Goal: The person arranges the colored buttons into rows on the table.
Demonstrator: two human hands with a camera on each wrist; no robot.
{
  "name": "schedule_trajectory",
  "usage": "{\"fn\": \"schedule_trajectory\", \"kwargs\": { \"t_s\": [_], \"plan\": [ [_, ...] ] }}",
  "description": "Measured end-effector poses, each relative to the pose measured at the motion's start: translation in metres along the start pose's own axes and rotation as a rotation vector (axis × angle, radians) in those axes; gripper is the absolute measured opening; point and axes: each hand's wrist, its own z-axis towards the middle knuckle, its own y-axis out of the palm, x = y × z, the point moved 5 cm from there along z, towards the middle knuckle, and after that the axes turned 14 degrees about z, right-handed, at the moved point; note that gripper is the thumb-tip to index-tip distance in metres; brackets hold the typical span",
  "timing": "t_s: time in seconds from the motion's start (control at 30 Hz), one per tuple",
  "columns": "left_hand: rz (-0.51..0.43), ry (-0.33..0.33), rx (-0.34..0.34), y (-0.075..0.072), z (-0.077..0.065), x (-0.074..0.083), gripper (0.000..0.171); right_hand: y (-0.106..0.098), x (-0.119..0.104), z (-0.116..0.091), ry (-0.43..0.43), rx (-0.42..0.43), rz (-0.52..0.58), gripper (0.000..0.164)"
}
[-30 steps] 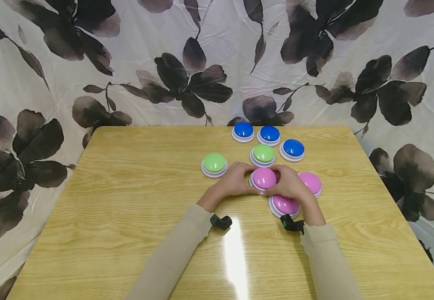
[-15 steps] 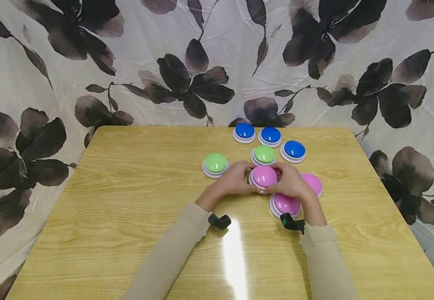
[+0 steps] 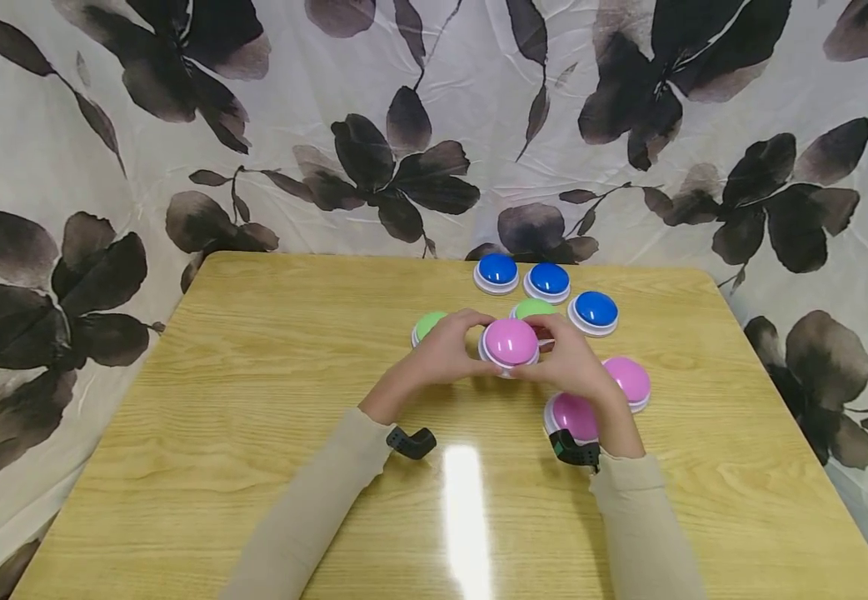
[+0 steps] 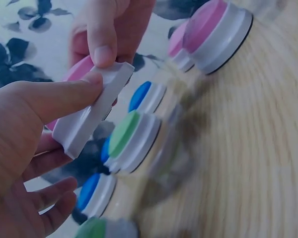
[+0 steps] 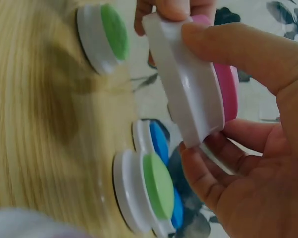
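We have raised the held pink button (image 3: 511, 342) off the bench (image 3: 254, 417) since the earlier frame and brought it a little to our left, our hands going with it; the other buttons keep their layout. It hangs dome up, in front of the green pair, and both wrist views show a gap below its white base.

Our left hand (image 3: 447, 348) and right hand (image 3: 572, 358) both grip it from opposite sides, thumbs close together along the near rim, fingers at the far side.

Just behind it sits the right green button (image 3: 535, 308), partly hidden by it; the left green button (image 3: 428, 323) is partly covered by our left hand. Farther back, near the far edge, stand the left blue button (image 3: 497, 268), the middle blue button (image 3: 550, 278) and the right blue button (image 3: 596, 308). By our right wrist lie the near pink button (image 3: 573, 413) and the far pink button (image 3: 632, 377), both partly hidden.

We wear a small black camera on each wrist and beige sleeves (image 3: 314, 492). Beyond the bench hangs a white cloth (image 3: 269, 92) with dark flowers.
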Motion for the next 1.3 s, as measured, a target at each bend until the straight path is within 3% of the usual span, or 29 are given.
{"fn": "schedule_trajectory", "kwargs": {
  "t_s": [0.27,0.57,0.9,1.07,1.3],
  "plan": [
    [-0.06,0.004,0.065,-0.025,-0.018,-0.021,0.068,0.024,-0.013,0.017,-0.079,-0.023,0.054,0.08],
    [-0.081,-0.01,0.083,-0.047,-0.043,-0.053,0.07,0.06,-0.023,0.039,-0.147,-0.014,0.092,0.075],
    [-0.047,-0.071,0.075,-0.053,-0.07,-0.086,0.071,0.097,-0.026,0.056,-0.114,-0.068,0.061,0.074],
    [-0.059,-0.075,0.128,-0.065,-0.077,-0.097,0.069,0.107,-0.036,0.069,-0.136,-0.089,0.053,0.074],
    [-0.051,-0.09,0.13,-0.079,-0.084,-0.11,0.07,0.12,-0.048,0.084,-0.159,-0.186,0.024,0.075]
  ]
}}
